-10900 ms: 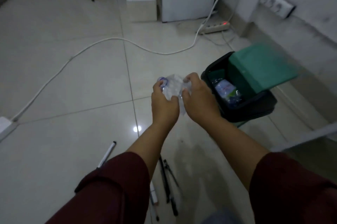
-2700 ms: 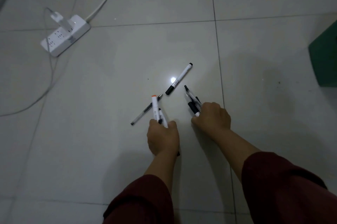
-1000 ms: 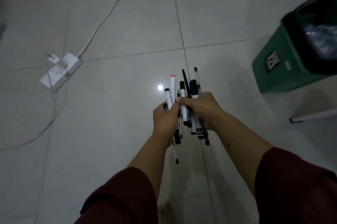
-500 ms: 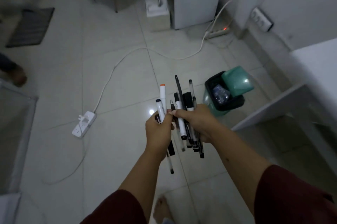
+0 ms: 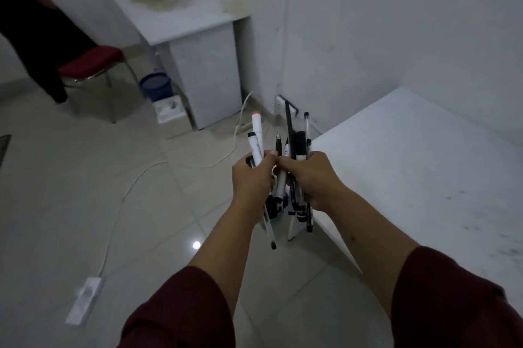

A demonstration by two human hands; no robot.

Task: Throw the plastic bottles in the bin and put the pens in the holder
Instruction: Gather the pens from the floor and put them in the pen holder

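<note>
Both hands hold a bundle of several pens and markers (image 5: 285, 149) upright in front of me at chest height. My left hand (image 5: 253, 177) grips the left part, including a white marker with an orange cap (image 5: 257, 128). My right hand (image 5: 310, 176) grips the black pens on the right side. The hands touch each other. The bundle hangs over the floor by the left edge of a white table (image 5: 410, 166). The bin is hidden behind my hands. No pen holder is visible.
A white cabinet (image 5: 203, 64) stands at the back, with a blue bucket (image 5: 156, 86) and a red chair (image 5: 87, 64) to its left. A white cable (image 5: 135, 180) runs across the tiled floor to a power strip (image 5: 83, 301).
The view has lifted from the floor to the room and the white table. My hands still hold the pen bundle, now near the table's edge. The bin has dropped out of sight.
</note>
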